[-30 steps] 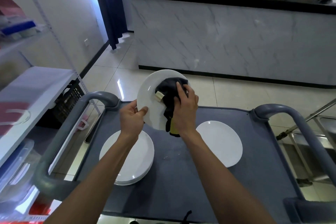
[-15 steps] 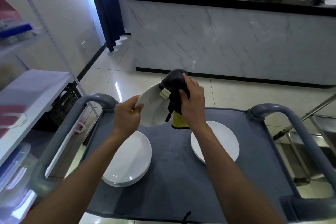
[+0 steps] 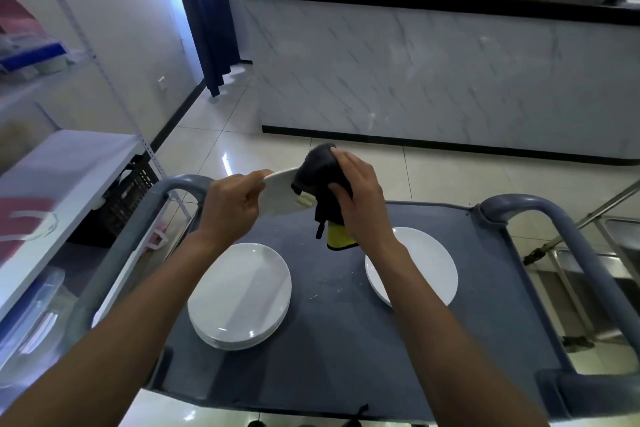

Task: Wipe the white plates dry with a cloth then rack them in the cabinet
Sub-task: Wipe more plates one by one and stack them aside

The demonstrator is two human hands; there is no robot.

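A white plate [image 3: 278, 193] is held above the grey cart, tipped almost edge-on to me. My left hand [image 3: 232, 205] grips its left rim. My right hand [image 3: 358, 196] grips a dark cloth [image 3: 317, 172] with a yellow underside, wrapped over the plate's right edge. Below on the cart top, a stack of white plates [image 3: 240, 295] lies at the left and a single white plate [image 3: 420, 263] at the right, partly hidden by my right forearm.
The grey cart [image 3: 346, 340] has raised handles at the left [image 3: 180, 184] and right [image 3: 540, 215]. White shelving [image 3: 52, 166] stands at the left with a black crate [image 3: 128, 198] under it. A marble counter [image 3: 450, 73] is ahead and steel framework [image 3: 588, 253] at the right.
The plate has tilted from facing me to nearly flat and edge-on. The cloth in my right hand has slid from the plate's face over its far right rim. Both hands rose slightly.
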